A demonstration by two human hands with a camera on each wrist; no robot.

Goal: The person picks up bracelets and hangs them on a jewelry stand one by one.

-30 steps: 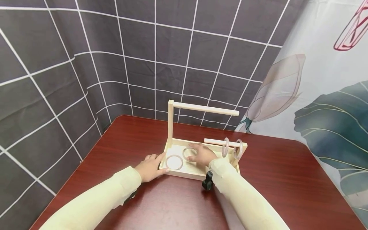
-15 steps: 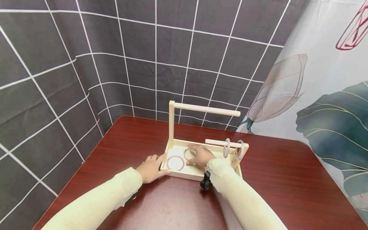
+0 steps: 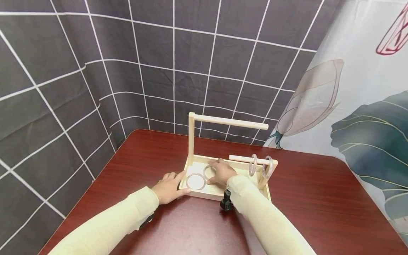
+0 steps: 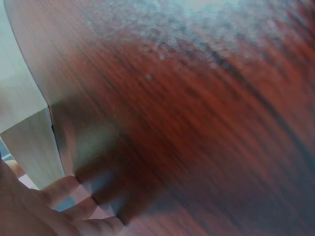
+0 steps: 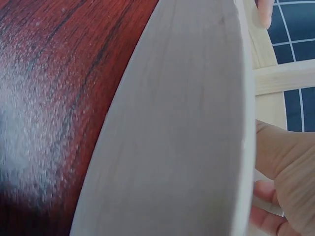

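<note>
A pale wooden tray [image 3: 205, 194] with two bars stands on the table. My left hand [image 3: 169, 187] rests at its left front corner, thumb by the front wall; in the left wrist view its fingers [image 4: 81, 209] lie extended near the tabletop. Inside the tray, my right hand [image 3: 222, 173] holds a pale bangle [image 3: 204, 172] between thumb and fingers; the hand hides the bangle's right side. Another bangle [image 3: 186, 181] lies flat to its left. In the right wrist view, the front wall covers part of my right hand [image 5: 295, 169].
Two bangles hang on the short lower bar [image 3: 239, 158] at the right: an inner bangle [image 3: 255, 165] and an outer bangle [image 3: 271, 167]. The longer upper bar [image 3: 232, 122] overhangs the tray from a left post [image 3: 191, 138]. A dark checked cloth [image 3: 153, 81] hangs behind the table.
The whole scene shifts slightly right and down in the head view. Both hands stay nearly where they were; my right hand sits slightly closer to the left bangle.
</note>
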